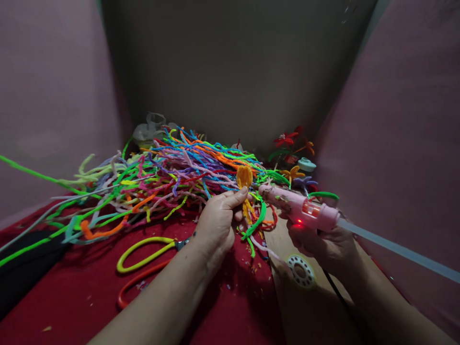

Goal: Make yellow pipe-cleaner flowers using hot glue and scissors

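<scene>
Between its thumb and fingers, my left hand (224, 215) pinches an orange-yellow pipe cleaner flower piece (245, 177), its rounded petal upright and its lower ends hanging below. My right hand (323, 244) is wrapped round the handle of a pink hot glue gun (300, 207), which has a red light glowing. The gun's nozzle points left, a short way to the right of the petal. Out of its back runs a long translucent glue stick (398, 247). Under my left forearm lie scissors with one yellow handle loop (143, 251) and one red loop (134, 287).
A large heap of many-coloured pipe cleaners (187, 167) spreads across the back and left of the red cloth (72, 297). Finished-looking red flowers (285, 139) stand at back right. A round tape spool (301, 271) lies on a board (287, 306), with a black cord nearby.
</scene>
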Demonstrator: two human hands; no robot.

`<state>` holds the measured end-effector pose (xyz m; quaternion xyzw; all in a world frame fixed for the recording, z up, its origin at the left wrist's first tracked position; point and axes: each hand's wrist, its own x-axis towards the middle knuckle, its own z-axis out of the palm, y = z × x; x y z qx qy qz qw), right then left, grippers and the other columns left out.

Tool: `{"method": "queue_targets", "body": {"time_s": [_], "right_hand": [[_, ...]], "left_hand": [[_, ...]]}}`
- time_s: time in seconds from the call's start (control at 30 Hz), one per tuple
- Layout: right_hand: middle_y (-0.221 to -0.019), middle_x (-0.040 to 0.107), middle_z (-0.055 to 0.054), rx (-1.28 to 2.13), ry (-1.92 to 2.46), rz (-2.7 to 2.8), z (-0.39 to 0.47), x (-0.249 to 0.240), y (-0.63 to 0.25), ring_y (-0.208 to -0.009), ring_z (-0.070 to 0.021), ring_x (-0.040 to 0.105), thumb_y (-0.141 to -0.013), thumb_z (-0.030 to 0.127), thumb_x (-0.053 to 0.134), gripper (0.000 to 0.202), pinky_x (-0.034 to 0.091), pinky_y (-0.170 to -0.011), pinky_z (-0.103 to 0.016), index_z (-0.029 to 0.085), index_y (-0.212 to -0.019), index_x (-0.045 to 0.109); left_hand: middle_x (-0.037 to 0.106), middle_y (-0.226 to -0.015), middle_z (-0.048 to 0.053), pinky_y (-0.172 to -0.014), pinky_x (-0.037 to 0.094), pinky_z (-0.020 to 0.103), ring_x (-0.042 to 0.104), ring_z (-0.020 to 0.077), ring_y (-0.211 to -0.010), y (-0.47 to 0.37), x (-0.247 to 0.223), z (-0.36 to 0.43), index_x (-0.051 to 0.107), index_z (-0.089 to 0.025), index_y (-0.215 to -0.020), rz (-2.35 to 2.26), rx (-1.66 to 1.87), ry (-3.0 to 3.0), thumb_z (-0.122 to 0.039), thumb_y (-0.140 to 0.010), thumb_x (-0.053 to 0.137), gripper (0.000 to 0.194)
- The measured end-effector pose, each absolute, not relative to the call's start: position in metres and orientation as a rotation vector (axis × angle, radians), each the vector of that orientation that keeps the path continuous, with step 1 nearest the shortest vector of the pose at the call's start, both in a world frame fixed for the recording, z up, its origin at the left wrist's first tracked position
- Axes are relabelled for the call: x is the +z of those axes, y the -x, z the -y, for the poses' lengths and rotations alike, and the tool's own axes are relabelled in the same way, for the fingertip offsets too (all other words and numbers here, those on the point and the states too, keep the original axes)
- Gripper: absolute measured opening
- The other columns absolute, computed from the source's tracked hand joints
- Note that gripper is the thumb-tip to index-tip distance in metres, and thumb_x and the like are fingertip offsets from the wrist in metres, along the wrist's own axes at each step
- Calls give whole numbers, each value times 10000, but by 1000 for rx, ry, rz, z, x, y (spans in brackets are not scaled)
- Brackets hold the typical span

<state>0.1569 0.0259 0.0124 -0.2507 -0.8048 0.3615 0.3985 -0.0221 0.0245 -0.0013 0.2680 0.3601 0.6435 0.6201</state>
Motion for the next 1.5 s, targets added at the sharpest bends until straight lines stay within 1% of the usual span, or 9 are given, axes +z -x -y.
{"method": "queue_targets", "body": {"time_s": [0.13, 0.27, 0.43, 0.67, 0.77, 1.0, 1.17, 1.33, 1.5], "right_hand": [[-1259, 585, -61, 852, 686, 1961, -25, 10, -160, -1003, -281, 632, -862, 340, 549, 427, 593, -703, -341, 269, -1282, 531], [-1182, 635, -77, 825, 722, 1936, -25, 8, -162, -827, -244, 682, -854, 344, 564, 407, 585, -542, -293, 268, -1254, 557], [-1286, 566, -52, 813, 653, 1945, -25, 10, -159, -1032, -285, 619, -857, 337, 557, 384, 597, -678, -339, 290, -1238, 568], [-1110, 666, -84, 832, 692, 1943, -24, 11, -157, -997, -282, 634, -851, 334, 564, 394, 599, -666, -335, 262, -1238, 575], [-1180, 634, -77, 844, 692, 1976, -24, 12, -157, -1038, -283, 616, -859, 341, 547, 405, 587, -749, -364, 251, -1254, 561], [-1382, 471, -33, 858, 596, 2065, -25, 14, -158, -1272, -262, 427, -895, 305, 485, 430, 399, -1039, -407, 273, -1324, 476], [-1384, 468, -24, 867, 591, 2111, -25, 17, -159, -1273, -263, 426, -901, 305, 467, 442, 417, -1021, -407, 275, -1341, 452], [-1376, 477, -31, 888, 647, 2066, -25, 15, -159, -1159, -263, 543, -893, 331, 479, 466, 525, -890, -370, 268, -1353, 436], [-1111, 663, -77, 823, 702, 1991, -26, 10, -160, -989, -272, 635, -866, 362, 530, 433, 587, -719, -360, 250, -1285, 525]], "left_hand": [[533, -505, -9, -318, 238, 162, 330, 17, -307, 22, -2, -24, 612, -94, -625, -848, 1468, -623, -276, -681, 679, 202], [556, -528, 3, -317, 237, 161, 323, 13, -306, 23, -2, -23, 607, -96, -619, -850, 1458, -626, -283, -679, 680, 210], [527, -496, -12, -314, 240, 156, 313, 11, -304, 22, -1, -24, 624, -86, -622, -855, 1463, -626, -267, -670, 681, 196], [531, -496, -13, -317, 244, 160, 316, 13, -302, 23, -1, -23, 626, -92, -622, -860, 1478, -615, -269, -682, 674, 192], [529, -496, -13, -319, 237, 163, 318, 13, -303, 23, -1, -23, 620, -97, -607, -856, 1480, -608, -274, -667, 687, 199], [516, -499, -16, -324, 235, 158, 304, 9, -302, 22, 1, -24, 619, -95, -616, -852, 1474, -596, -265, -670, 684, 190], [517, -493, -17, -327, 246, 157, 310, 11, -300, 22, -1, -24, 614, -100, -617, -837, 1475, -591, -241, -671, 670, 161], [506, -478, -20, -327, 252, 162, 314, 17, -303, 22, -1, -24, 618, -99, -611, -847, 1483, -595, -243, -653, 677, 161], [511, -481, -15, -333, 247, 158, 294, 8, -309, 22, -1, -24, 623, -93, -601, -842, 1474, -605, -239, -662, 669, 165]]}}
